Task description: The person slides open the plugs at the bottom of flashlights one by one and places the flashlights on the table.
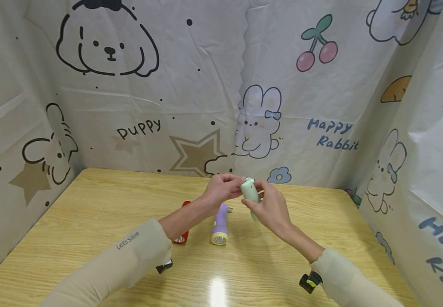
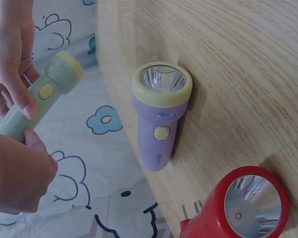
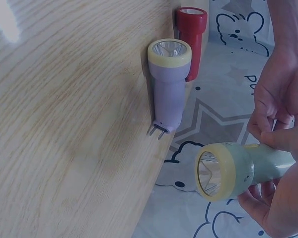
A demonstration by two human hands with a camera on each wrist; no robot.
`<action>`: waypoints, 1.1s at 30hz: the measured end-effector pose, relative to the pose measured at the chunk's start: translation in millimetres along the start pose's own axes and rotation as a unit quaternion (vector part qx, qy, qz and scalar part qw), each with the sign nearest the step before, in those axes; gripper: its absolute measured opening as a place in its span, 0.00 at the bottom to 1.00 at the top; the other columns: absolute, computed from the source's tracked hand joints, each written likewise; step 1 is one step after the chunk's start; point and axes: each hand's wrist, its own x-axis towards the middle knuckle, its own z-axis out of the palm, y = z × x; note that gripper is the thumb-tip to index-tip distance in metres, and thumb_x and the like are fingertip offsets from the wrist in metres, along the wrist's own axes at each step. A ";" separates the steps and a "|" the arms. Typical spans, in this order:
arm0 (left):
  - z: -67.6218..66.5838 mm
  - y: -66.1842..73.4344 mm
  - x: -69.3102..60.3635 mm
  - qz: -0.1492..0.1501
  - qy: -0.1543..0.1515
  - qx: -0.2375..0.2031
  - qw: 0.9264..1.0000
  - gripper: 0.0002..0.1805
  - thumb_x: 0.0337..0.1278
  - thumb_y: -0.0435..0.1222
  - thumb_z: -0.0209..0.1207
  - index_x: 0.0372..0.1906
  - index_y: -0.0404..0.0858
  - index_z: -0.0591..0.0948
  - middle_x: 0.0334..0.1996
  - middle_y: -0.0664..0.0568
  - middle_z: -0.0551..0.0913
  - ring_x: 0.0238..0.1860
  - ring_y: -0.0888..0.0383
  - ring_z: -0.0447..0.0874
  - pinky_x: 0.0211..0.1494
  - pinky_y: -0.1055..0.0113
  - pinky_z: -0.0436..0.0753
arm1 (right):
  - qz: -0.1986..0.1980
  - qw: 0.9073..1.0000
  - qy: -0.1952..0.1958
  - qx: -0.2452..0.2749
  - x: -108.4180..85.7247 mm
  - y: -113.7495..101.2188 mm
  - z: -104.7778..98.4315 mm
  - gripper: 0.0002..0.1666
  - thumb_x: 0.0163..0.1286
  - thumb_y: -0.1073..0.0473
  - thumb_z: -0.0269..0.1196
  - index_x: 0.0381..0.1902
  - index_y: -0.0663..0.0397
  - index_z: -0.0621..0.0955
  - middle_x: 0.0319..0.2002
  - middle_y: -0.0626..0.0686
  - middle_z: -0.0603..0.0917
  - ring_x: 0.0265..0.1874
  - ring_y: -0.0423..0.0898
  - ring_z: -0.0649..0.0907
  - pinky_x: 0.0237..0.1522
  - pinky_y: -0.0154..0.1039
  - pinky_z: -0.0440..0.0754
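Note:
A pale green flashlight (image 1: 250,192) with a cream rim is raised above the far part of the table, its tail end up and its lens end slanting down. My right hand (image 1: 270,207) grips its body, the thumb close to the cream switch in the left wrist view. At the tail end, my left hand (image 1: 224,188) pinches it with curled fingers, partly hidden. On the table below lie a purple flashlight (image 2: 159,129) with a cream rim and a red flashlight (image 2: 208,213). My left forearm covers part of the red one in the head view.
The wooden table (image 1: 110,204) carries the two lying flashlights. Metal plug prongs (image 3: 158,131) stick out of the purple one's tail. A printed cloth (image 1: 190,98) with cartoon animals hangs behind the table and along both sides.

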 end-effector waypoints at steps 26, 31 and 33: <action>-3.3 -1.0 -1.2 -0.015 0.007 0.001 1.000 0.14 0.66 0.35 0.63 0.47 0.26 0.82 0.43 0.40 0.84 0.38 0.54 0.85 0.50 0.61 0.84 | -0.010 1.000 -0.008 0.009 -1.5 -1.9 2.3 0.25 0.55 0.58 0.78 0.47 0.59 0.80 0.38 0.55 0.84 0.34 0.50 0.84 0.34 0.45 0.81; -3.8 -0.5 -1.0 -0.019 0.007 0.003 1.000 0.14 0.66 0.35 0.63 0.48 0.26 0.81 0.43 0.40 0.84 0.39 0.54 0.86 0.49 0.61 0.84 | -0.010 1.000 -0.010 0.011 -1.4 -1.8 2.9 0.26 0.55 0.58 0.78 0.48 0.60 0.80 0.38 0.55 0.84 0.35 0.50 0.84 0.34 0.45 0.81; -4.1 -0.4 -1.2 -0.019 0.007 0.004 1.000 0.14 0.67 0.35 0.63 0.48 0.26 0.81 0.44 0.40 0.84 0.39 0.54 0.86 0.49 0.62 0.85 | -0.008 1.000 -0.012 0.011 -1.4 -1.8 3.0 0.26 0.55 0.58 0.78 0.48 0.60 0.80 0.39 0.55 0.84 0.35 0.49 0.84 0.34 0.45 0.81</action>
